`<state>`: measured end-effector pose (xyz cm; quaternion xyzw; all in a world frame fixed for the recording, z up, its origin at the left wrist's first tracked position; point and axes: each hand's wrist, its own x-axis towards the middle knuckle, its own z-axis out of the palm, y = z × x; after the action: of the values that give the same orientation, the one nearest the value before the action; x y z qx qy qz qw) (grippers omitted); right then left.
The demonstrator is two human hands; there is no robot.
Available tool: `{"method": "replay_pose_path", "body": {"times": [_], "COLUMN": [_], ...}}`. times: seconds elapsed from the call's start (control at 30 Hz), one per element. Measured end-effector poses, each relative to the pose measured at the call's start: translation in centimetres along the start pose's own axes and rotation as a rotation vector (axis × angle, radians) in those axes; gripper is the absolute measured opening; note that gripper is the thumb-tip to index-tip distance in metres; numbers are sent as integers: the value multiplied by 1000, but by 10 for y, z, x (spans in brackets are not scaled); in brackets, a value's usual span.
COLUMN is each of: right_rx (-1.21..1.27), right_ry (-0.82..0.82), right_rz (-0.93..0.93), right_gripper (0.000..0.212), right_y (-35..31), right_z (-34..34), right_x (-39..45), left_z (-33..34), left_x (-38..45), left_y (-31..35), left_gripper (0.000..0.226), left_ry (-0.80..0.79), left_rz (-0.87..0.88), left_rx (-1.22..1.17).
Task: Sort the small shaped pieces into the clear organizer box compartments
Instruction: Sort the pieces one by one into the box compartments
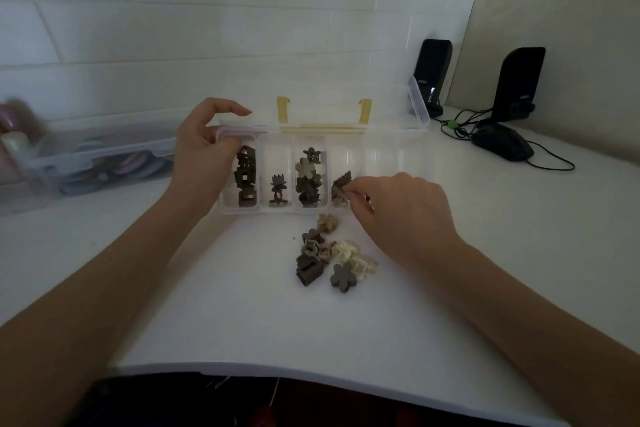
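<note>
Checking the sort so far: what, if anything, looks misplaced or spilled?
Nothing looks spilled or damaged. The organizer box holds each shape in its own compartment; the unsorted pile sits on the table in front of it.

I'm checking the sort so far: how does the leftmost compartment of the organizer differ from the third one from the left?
The leftmost compartment holds dark brown square-shaped pieces; the third compartment holds flower-shaped pieces. The leftmost's pieces are all dark, while the third mixes dark ones with a lighter tan flower. The left hand grips the box at the leftmost's corner; no hand touches the third. Both are stacked nearly full length.
</note>
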<state>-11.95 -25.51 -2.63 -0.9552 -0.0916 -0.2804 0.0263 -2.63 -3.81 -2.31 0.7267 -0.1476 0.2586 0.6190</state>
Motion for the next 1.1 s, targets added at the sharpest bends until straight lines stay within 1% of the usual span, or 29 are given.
{"method": "replay_pose_path", "body": {"times": [0.07,0.17,0.2,0.27,0.37,0.5,0.6,0.67,0.77,0.83,0.97,1.03,1.1], "right_rx": [84,305,355,368,276,143,187,204,264,335,551,580,537], "right_ry": [41,146,133,66,34,39,-56,-123,-136,-98,79,170,241], "right_rz": [-40,-213,-266,-309,-327,-330,-267,-231,-207,-217,-220,-204,-146], "right_gripper": [28,23,24,23,15,26,25,30,31,25,22,21,20], "right_y": [-1,1,3,4,4,6,1,0,-1,-1,0,-2,-2], "right_z": [-1,0,0,-2,0,12,7,5,5,7,5,0,-4], "right_x": [-2,-5,-6,-7,-7,-6,-5,-4,-6,-7,-8,-7,-2], "left_z": [0,1,2,3,5,3,3,3,3,2,3,4,4], "left_x": [-1,-1,-1,1,0,1,1,1,2,2,1,-1,-1], "left_y": [1,2,2,2,3,2,1,1,1,1,3,5,7], "left_gripper": [49,49,49,49,47,50,49,49,49,49,48,49,48], "left_ry": [3,7,11,24,27,18,19,17,6,3,6,8,7], "left_rz": [-11,-40,-57,-103,-148,-143,-149,-157,-169,-173,-167,-165,-166], "left_rx": [4,6,2,-15,-36,-36,-38,-42,-48,-46,-30,-37,-42]}}
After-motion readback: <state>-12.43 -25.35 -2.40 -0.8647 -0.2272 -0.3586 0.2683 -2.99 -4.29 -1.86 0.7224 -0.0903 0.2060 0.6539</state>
